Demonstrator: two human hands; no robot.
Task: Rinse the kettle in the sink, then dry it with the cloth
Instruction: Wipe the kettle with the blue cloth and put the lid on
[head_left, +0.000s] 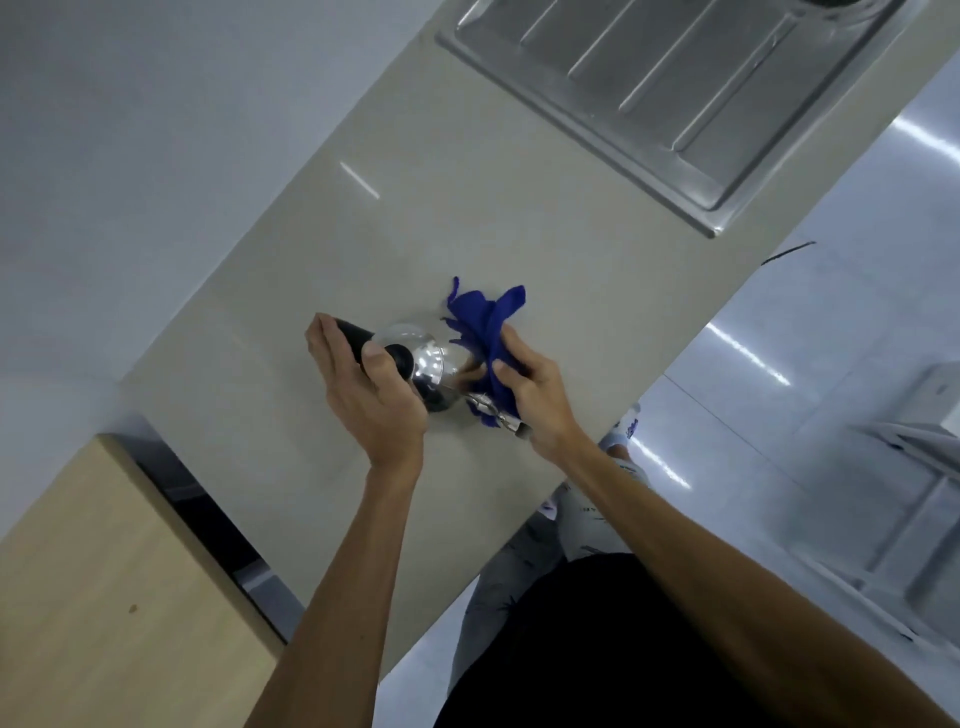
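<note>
A shiny steel kettle (434, 364) with a black handle and black lid knob stands on the beige counter (415, 234). My left hand (363, 384) grips its black handle from the left. My right hand (530, 389) presses a bunched blue cloth (483, 322) against the kettle's right side, above the spout, which points toward the counter's near edge. The cloth hides part of the kettle's body.
The steel sink drainboard (675, 93) lies set into the counter at the far right. A light wooden cabinet (104, 597) stands at the lower left. Glossy white floor (805, 364) runs along the right, beyond the counter edge.
</note>
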